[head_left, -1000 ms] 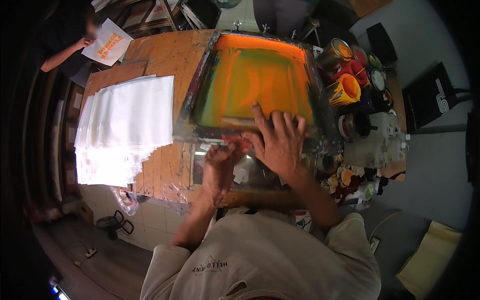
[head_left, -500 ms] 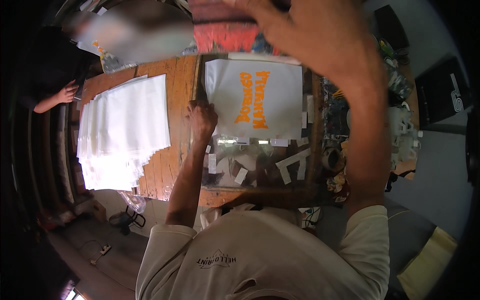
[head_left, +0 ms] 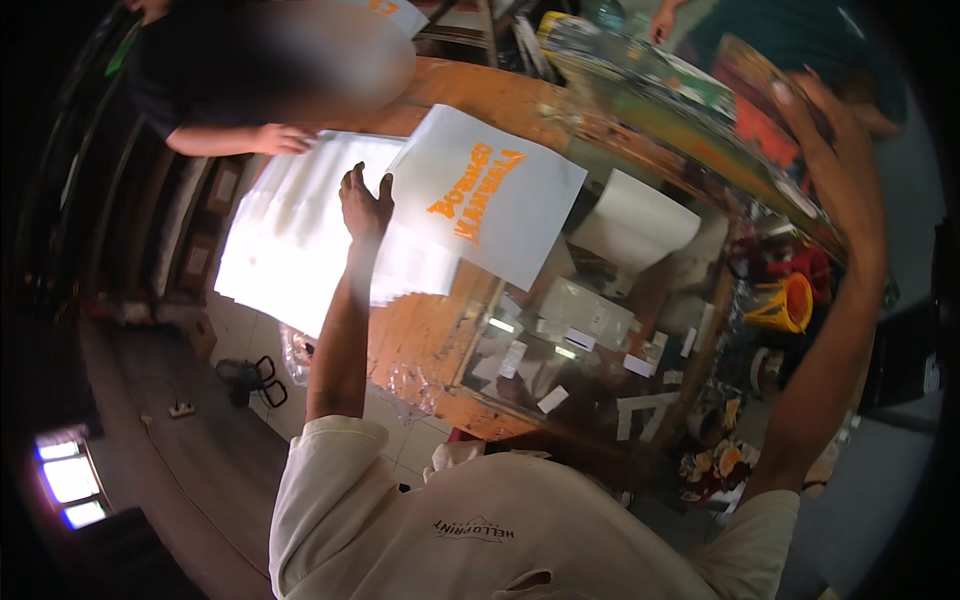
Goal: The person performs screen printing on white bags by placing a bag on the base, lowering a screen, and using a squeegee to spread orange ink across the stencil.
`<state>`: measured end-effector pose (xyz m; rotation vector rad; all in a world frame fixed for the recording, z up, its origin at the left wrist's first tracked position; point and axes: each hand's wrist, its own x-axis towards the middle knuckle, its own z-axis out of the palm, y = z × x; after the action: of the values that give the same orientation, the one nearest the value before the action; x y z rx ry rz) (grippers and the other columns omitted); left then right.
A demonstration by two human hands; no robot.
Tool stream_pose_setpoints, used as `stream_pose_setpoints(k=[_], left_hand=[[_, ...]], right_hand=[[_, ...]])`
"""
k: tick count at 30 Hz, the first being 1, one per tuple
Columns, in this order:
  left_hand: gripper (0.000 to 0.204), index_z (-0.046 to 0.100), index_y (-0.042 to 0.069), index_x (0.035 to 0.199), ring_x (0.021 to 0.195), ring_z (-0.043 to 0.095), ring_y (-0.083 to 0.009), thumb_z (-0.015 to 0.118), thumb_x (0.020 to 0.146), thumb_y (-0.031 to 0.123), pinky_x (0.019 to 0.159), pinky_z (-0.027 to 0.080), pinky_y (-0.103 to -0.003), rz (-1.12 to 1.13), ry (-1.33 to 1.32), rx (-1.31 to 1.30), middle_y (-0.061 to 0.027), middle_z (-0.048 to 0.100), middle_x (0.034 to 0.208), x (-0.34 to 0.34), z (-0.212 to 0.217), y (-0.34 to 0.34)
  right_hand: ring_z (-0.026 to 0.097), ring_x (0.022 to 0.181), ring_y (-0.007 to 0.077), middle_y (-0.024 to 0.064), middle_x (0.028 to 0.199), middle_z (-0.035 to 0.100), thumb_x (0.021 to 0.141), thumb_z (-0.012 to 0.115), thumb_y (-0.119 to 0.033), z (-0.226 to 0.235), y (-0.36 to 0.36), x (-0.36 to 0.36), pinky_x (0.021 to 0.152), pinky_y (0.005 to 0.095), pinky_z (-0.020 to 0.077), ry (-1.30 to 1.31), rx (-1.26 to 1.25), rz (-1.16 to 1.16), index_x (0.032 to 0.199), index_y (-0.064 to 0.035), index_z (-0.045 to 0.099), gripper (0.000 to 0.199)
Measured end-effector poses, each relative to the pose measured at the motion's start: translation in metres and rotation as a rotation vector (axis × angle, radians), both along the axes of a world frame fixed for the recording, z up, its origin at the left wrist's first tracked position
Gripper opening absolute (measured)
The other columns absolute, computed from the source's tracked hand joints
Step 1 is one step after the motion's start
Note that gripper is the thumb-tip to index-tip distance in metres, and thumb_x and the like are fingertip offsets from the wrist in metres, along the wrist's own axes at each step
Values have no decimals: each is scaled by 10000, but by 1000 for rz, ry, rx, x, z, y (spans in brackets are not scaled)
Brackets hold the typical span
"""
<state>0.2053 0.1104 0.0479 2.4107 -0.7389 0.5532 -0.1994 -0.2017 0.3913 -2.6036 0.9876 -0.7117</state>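
Observation:
A white sheet with orange lettering [head_left: 530, 200] lies tilted across the left edge of the glass-topped board [head_left: 600, 300], its far left corner over a stack of bright white sheets [head_left: 290, 240]. Beside that sheet's left edge is my left hand [head_left: 367, 207], above the stack, fingers spread and holding nothing that I can see. Far right, my right hand [head_left: 845, 150] grips a wooden-handled squeegee [head_left: 768, 82] against a raised, ink-stained screen frame [head_left: 660, 85]. Part of the grip is hidden. A curled white sheet [head_left: 637, 220] sits on the glass.
A co-worker's hand [head_left: 285, 139] touches the stack's far edge; another person's arm shows at the far right. Right of the board are a yellow container [head_left: 785, 303] and cluttered supplies. Pale tape pieces [head_left: 645, 405] dot the glass.
The printed sheet has shifted left off the glass toward the stack. My left hand has opened and moved left; my right hand and the frame are farther right. The co-worker's hand has reached the stack.

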Motion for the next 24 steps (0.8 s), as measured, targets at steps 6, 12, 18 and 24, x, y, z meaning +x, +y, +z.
stream_pose_setpoints(k=[6,12,18,24], left_hand=[[600,486,-56,1456,1512,280,-445,539,1016,349,1232,213,-581,-277,62,713,-289,384,1575,-161,-50,79],[507,601,29,1347,1419,402,-386,658,940,326,1167,288,-558,-253,176,245,-185,504,1485,-249,-67,79],[147,742,98,870,1043,615,-307,778,819,231,934,461,-442,-245,508,122,-112,698,1066,-189,-38,59],[300,797,136,1044,1342,507,-403,747,902,395,1134,333,-567,-289,723,-32,-226,625,1377,-172,-3,51]], right_hand=[[597,1225,239,172,1293,649,987,628,-523,-8,4,-8,1092,328,397,-8,112,-55,1317,-7,657,614],[624,953,140,100,1071,713,1013,610,-467,-8,3,-11,883,282,468,-19,210,47,1227,-23,688,499],[637,694,147,61,862,725,986,583,-560,-28,-1,-12,724,306,491,-20,-41,65,1192,-127,728,500],[680,639,195,65,765,715,979,555,-604,-23,20,-16,725,317,505,24,-168,22,1162,-148,729,521]])
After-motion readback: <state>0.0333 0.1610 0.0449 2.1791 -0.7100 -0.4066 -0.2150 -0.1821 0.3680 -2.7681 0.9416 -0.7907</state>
